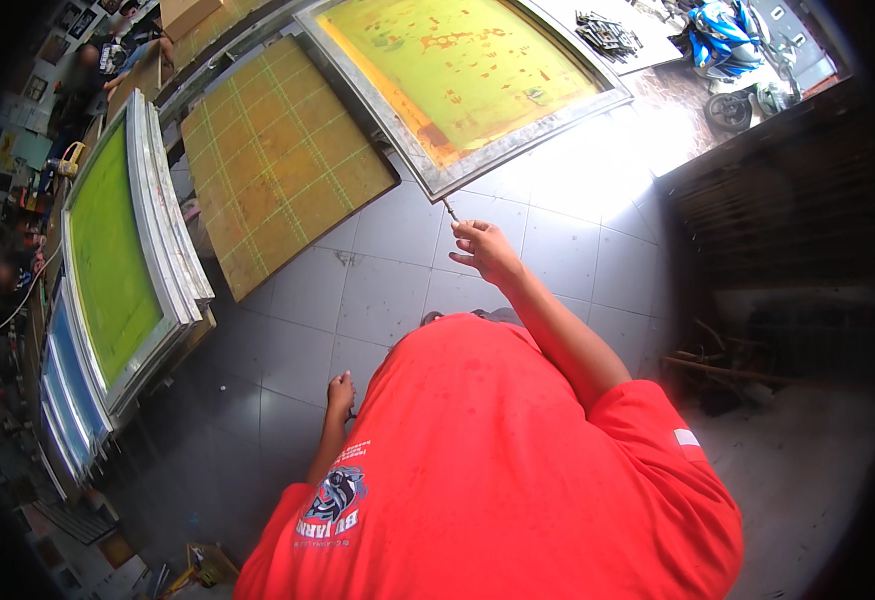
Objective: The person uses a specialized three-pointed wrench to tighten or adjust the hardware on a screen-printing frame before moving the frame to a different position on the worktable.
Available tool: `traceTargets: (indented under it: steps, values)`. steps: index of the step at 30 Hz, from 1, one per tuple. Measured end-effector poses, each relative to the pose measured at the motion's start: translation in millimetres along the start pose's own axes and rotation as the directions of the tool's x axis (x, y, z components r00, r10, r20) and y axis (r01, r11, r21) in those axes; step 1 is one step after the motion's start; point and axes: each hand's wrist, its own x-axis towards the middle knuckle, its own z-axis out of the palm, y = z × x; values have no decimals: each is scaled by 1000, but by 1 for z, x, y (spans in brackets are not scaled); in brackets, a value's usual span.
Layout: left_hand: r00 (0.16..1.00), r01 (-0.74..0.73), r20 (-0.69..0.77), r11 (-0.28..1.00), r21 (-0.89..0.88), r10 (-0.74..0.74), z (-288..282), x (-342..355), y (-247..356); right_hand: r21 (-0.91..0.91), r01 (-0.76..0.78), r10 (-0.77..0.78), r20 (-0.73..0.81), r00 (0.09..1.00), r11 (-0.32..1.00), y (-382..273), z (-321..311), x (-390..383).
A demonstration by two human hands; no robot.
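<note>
My right hand [487, 250] is stretched forward, its fingertips pinched on a thin dark rod [449, 209]. The rod's far end points at the near corner of a metal-framed printing screen [497, 110] with a yellow-green mesh and orange stains; whether they touch I cannot tell. My left hand [340, 392] hangs low beside my body with its fingers curled closed. A bit of something dark shows just under it, too small to name. Left of the framed screen is a brown board [282, 165] marked with a yellow-green grid.
Several framed screens [112, 250], green and blue, lean in a stack on the left. A pile of dark metal pieces [607, 38] lies at the far right, near a blue motorcycle [722, 40]. A dark slatted structure [787, 190] stands right. Grey tiles [387, 235] cover the floor.
</note>
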Motion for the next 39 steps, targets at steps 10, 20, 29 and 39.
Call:
traceTargets:
  steps: [10,20,29,39]
  values:
    - [1000,-12,-11,999,30,13,3,-1,5,-32,-36,34,-62,997,999,1,-7,6]
    - [1000,0,-17,997,77,1,5,-5,13,123,-104,87,137,987,987,24,-27,2]
    - [999,21,-26,999,28,-20,44,-17,37,-358,304,-391,-203,898,883,-120,-147,-47]
    - [980,-86,-179,996,23,89,137,-4,21,-957,139,-797,-126,590,254,-397,-315,101]
